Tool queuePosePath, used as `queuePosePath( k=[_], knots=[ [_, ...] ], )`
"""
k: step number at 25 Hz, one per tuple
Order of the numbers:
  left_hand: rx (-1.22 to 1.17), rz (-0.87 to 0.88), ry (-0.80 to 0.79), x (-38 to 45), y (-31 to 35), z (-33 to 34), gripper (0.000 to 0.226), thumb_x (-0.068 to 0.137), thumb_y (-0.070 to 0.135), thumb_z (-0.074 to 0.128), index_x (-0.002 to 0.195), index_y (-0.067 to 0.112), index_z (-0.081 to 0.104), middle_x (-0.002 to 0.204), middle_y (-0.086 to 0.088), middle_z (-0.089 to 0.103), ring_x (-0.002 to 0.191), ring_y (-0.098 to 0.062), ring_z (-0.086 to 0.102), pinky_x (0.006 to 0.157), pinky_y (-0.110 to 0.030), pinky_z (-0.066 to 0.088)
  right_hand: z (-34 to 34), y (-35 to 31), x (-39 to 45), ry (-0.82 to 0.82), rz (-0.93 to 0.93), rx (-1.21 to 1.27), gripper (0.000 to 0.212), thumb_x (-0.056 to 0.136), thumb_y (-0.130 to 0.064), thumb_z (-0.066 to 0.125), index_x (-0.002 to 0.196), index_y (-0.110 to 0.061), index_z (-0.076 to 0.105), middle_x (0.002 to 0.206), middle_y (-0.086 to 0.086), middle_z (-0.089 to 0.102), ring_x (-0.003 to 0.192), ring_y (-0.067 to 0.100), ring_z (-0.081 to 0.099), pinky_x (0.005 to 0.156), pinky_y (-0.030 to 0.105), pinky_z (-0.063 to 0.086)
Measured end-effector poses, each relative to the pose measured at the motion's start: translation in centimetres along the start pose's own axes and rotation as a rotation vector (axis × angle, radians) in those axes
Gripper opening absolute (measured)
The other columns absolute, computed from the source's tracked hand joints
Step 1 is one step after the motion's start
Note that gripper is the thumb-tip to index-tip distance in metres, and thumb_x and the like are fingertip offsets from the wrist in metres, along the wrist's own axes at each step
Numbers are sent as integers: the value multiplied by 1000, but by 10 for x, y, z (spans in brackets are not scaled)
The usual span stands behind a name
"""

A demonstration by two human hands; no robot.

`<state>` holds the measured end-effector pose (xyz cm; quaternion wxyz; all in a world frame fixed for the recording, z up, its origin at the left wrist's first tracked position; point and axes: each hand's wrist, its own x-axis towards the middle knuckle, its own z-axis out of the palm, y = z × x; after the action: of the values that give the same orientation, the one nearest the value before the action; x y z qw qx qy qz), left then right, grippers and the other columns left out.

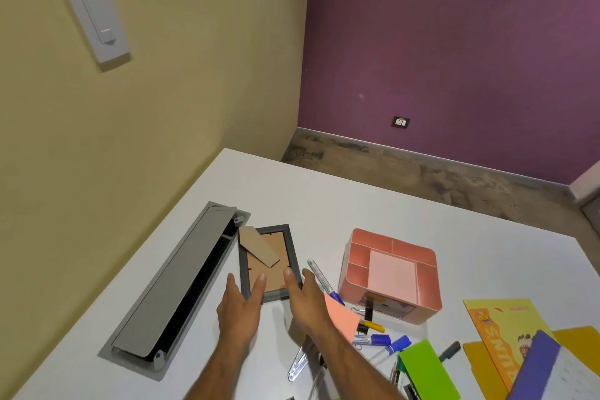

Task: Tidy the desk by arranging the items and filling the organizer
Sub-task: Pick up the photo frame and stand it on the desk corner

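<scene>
At 9 o'clock on the white desk (373, 204) a grey cable tray (172, 289) sits sunk in the top with its lid lifted. Just right of it, near the centre, 1 grey picture frame (268, 260) lies face down, its brown backing up and its cardboard stand (258, 245) folded out across the back. The left hand (240, 305) rests with fingers spread and released on the frame's near left corner; the right hand (303, 295) lies flat at its near right corner, fingers likewise loose, neither yet clasping it. The frame looks light and stiff, though any glass underneath would be fragile, so I judge it best taken by the 2 long edges, clear of the flimsy stand. At 3 o'clock from the frame stands 1 pink organizer (391, 273), its compartments apparently unfilled. Between them lies 1 clear pen (319, 276). Toward 5 o'clock sits a heap: 1 pink sticky pad (341, 318), at least 2 blue markers (380, 339), 1 green pad (428, 370); more pens may hide below, but the pile is too tangled to count. At far right lie 1 yellow book (500, 331) and 1 purple notebook (535, 364).
</scene>
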<state>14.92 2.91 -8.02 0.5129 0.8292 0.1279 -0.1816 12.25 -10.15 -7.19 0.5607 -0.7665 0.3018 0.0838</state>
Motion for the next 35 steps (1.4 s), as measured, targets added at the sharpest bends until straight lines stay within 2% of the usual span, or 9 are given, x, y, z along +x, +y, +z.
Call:
queuePosePath(
  k=[7,12,14,17,20,23,28,32,35],
  knots=[
    [145,-81,31,14,-5,21,98,77,81,41,152,24,16,154,-7,35,139,-36,31,109,-56,30,19,-4,18,7,106,-64,98,81,-80,33,149,-11,28,154,9,33,141,28,31,116,45,27],
    [152,-120,48,21,-4,29,77,81,72,49,142,27,35,144,-3,47,129,-34,41,103,-58,38,14,-5,20,-18,146,-88,82,86,-74,33,140,-13,42,143,8,48,130,27,44,108,40,36],
    [143,-106,62,21,-3,26,67,81,59,60,137,28,41,143,-2,46,124,-33,47,100,-56,42,9,-6,19,5,135,-48,61,92,-63,35,123,-14,56,124,5,61,114,24,55,101,40,43],
    [11,18,103,10,5,17,64,77,26,75,135,25,47,139,1,44,117,-25,54,96,-48,52,2,-8,14,37,55,-58,26,95,-23,45,108,-10,63,101,3,65,98,22,60,83,31,48],
    [45,166,213,2,18,6,57,81,-3,69,134,14,55,132,-2,51,112,-19,56,92,-31,53,-6,-10,-1,96,-98,-163,38,80,4,57,113,-14,67,105,0,64,98,17,59,79,18,47],
    [111,313,254,-6,37,-7,44,85,-10,61,123,12,65,122,0,56,102,-10,53,82,-15,47,-15,-15,-17,267,-174,-223,40,87,-4,64,125,-19,63,118,-2,59,107,15,58,92,16,44],
    [198,610,253,-16,52,-24,27,76,4,78,88,27,69,99,13,64,99,-11,50,85,-29,47,-43,-25,-28,359,-398,-212,25,89,-13,63,110,-25,68,101,-9,56,91,7,57,82,16,49],
    [-37,554,30,-40,69,-31,27,77,3,77,78,27,65,78,16,67,75,-1,60,61,-13,44,-78,-26,-34,285,-472,-117,19,76,-20,77,90,-32,70,92,-10,57,82,4,56,71,18,44],
    [-155,542,-88,-46,76,-31,27,73,7,82,84,27,67,82,15,69,71,-5,62,62,-18,50,-104,-21,-43,230,-428,26,18,72,-33,82,85,-30,71,91,-4,66,83,13,60,73,26,51]
  ],
)
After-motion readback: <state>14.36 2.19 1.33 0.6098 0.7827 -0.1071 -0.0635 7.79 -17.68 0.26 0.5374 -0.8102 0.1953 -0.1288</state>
